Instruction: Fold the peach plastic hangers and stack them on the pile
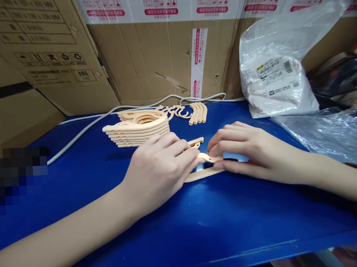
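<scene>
A beige plastic hanger lies low over the blue tabletop between both hands. My left hand closes on its left side, covering much of it. From the right, my right hand pinches the other side between thumb and fingers. A wavy middle part with a small hole shows between the fingertips. Just beyond the left stack side sits a neat pile of matching hangers. Beside that pile are several beige hooks and a row of short curved beige pieces.
Cardboard boxes wall off the back of the blue table. A white cable runs along the rear. At right stand a labelled white plastic bag and clear plastic wrap. A pixelated dark patch covers the left edge.
</scene>
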Tool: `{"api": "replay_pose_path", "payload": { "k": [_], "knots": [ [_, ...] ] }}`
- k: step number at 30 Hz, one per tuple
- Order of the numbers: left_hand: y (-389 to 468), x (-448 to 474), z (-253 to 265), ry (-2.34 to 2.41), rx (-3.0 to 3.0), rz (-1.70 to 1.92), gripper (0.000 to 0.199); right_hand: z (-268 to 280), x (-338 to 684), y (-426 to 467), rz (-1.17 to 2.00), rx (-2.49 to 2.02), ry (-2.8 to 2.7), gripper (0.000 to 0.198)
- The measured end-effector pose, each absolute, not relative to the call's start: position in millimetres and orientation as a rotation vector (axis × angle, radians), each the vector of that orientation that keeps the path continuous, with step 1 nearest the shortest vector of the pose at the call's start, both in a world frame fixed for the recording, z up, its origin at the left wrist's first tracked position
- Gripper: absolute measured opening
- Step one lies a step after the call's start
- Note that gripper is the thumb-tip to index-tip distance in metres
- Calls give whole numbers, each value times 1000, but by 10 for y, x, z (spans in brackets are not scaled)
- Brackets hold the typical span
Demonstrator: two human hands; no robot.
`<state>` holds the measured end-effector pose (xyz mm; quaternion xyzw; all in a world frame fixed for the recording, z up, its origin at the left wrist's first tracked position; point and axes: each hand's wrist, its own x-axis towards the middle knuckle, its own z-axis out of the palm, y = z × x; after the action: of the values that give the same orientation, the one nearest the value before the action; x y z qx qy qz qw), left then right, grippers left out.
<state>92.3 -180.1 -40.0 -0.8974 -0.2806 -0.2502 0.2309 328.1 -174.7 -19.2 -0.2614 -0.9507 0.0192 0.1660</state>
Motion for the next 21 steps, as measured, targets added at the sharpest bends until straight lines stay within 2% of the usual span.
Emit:
{"api": "replay_pose_path", "payload": {
  "k": [8, 21],
  "knots": [
    [-1738, 909, -391, -981, -2614, -718, 31, -233, 3382, -1604, -55, -852, -2686, 27],
    [-1717, 882, -457, -1125, -2555, -511, 30, -291, 3423, -1528, -33, -883, -2736, 25]
  ]
}}
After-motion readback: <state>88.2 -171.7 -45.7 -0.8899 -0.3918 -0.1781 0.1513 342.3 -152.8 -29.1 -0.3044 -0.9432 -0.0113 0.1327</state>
